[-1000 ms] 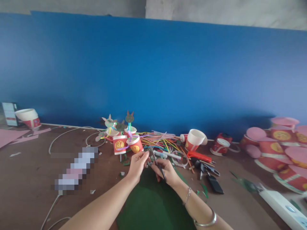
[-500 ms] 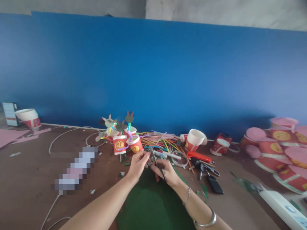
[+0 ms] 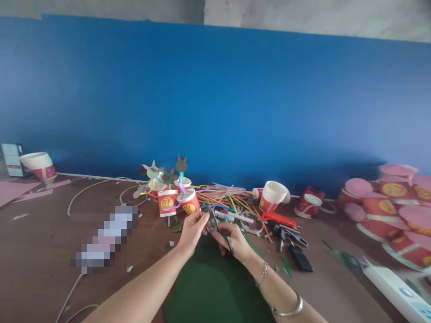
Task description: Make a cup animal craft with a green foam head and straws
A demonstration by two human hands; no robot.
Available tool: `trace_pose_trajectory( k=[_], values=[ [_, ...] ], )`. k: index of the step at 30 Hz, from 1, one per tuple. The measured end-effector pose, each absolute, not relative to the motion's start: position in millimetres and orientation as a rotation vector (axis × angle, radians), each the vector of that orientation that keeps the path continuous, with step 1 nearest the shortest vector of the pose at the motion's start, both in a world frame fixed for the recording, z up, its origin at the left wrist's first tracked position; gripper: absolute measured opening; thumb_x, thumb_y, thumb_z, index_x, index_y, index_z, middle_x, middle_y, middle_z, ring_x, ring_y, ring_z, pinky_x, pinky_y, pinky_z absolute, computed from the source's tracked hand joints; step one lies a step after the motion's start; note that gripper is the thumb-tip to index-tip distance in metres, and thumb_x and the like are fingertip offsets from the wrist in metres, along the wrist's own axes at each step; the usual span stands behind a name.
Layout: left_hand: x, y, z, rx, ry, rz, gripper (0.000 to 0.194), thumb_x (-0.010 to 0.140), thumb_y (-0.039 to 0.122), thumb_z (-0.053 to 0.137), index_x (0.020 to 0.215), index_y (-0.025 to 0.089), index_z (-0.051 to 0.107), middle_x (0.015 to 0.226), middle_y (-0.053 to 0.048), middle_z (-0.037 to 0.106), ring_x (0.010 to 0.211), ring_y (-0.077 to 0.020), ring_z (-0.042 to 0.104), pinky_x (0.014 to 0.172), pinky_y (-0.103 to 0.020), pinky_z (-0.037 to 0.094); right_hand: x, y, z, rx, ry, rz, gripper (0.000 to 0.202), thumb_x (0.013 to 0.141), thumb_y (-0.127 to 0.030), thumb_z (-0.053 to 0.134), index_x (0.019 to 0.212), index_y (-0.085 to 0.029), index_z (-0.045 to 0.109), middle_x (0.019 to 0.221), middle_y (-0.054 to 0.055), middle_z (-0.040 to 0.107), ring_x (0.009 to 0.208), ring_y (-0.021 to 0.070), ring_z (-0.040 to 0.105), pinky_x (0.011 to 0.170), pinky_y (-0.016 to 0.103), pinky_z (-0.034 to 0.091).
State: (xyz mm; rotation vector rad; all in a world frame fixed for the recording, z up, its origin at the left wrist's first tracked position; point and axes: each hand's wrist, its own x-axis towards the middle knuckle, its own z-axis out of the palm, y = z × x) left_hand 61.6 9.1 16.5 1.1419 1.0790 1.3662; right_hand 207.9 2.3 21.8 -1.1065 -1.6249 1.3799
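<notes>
My right hand (image 3: 232,241) is closed round the handles of a pair of scissors (image 3: 220,230), whose blades point up and away from me. Beside the blades, my left hand (image 3: 194,229) pinches its thumb and fingers together; whatever it holds is too small to make out. Both hands are over a dark green sheet (image 3: 215,282) on the table. Just beyond my left hand stand red paper cups (image 3: 168,202) with bent straws and small paper animal heads (image 3: 181,166) on top. Pens (image 3: 240,217) lie past the scissors.
A heap of coloured straws (image 3: 225,193) lies at the back. Rightward are an orange-red cutter (image 3: 279,219), keys with a black fob (image 3: 301,257), a power strip (image 3: 393,287) and stacked red cups with pink discs (image 3: 384,206). A white cable (image 3: 72,197) and pink paper (image 3: 16,190) lie left.
Both hands hold nearly the same place and grip; the scissors stay between them. The whole view has shifted very slightly.
</notes>
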Motion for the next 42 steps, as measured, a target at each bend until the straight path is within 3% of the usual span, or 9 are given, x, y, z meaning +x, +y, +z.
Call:
trace_pose_trajectory(
  k=[11, 24, 31, 37, 42],
  values=[
    [61.3, 9.9, 17.7, 1.193, 1.093, 1.369, 0.035, 0.072, 0.048, 0.062, 0.062, 0.015, 0.057, 0.051, 0.002, 0.053, 0.044, -0.0078, 0.039, 0.043, -0.019, 0.029, 207.6, 1.9, 20.5, -1.046, -1.636, 1.392, 0.033, 0.069, -0.046, 0.066, 0.064, -0.015, 0.055, 0.041, -0.006, 0.048, 0.032, 0.0069, 0.045, 0.033, 0.019, 0.04],
    [61.4, 8.9, 18.4, 1.17, 1.107, 1.364, 0.035, 0.073, 0.048, 0.06, 0.061, 0.015, 0.055, 0.052, 0.002, 0.053, 0.044, -0.0077, 0.039, 0.043, -0.02, 0.027, 207.9, 2.0, 20.6, -1.071, -1.651, 1.366, 0.029, 0.072, -0.042, 0.062, 0.063, -0.016, 0.053, 0.04, -0.007, 0.047, 0.03, 0.006, 0.043, 0.031, 0.017, 0.035],
    [60.4, 6.9, 17.3, 1.189, 1.057, 1.277, 0.037, 0.075, 0.049, 0.059, 0.06, 0.016, 0.055, 0.047, 0.004, 0.044, 0.045, -0.0083, 0.039, 0.046, -0.02, 0.027, 207.0, 2.5, 21.0, -1.077, -1.578, 1.405, 0.03, 0.066, -0.04, 0.069, 0.063, -0.015, 0.054, 0.039, -0.007, 0.047, 0.03, 0.006, 0.043, 0.03, 0.016, 0.034],
    [61.1, 7.4, 17.4, 1.211, 0.955, 1.266, 0.031, 0.075, 0.044, 0.059, 0.062, 0.016, 0.053, 0.057, 0.002, 0.053, 0.049, -0.009, 0.042, 0.048, -0.021, 0.031, 207.3, 1.3, 24.0, -1.049, -1.573, 1.418, 0.032, 0.065, -0.043, 0.071, 0.063, -0.015, 0.056, 0.041, -0.007, 0.047, 0.032, 0.0067, 0.044, 0.031, 0.018, 0.037],
    [60.4, 7.2, 18.9, 1.23, 0.938, 1.249, 0.03, 0.075, 0.042, 0.059, 0.061, 0.017, 0.051, 0.056, 0.003, 0.052, 0.049, -0.0091, 0.042, 0.048, -0.021, 0.031, 207.7, 1.5, 22.9, -1.036, -1.588, 1.414, 0.033, 0.066, -0.045, 0.07, 0.063, -0.015, 0.055, 0.042, -0.006, 0.049, 0.033, 0.007, 0.045, 0.033, 0.018, 0.038]
  ],
)
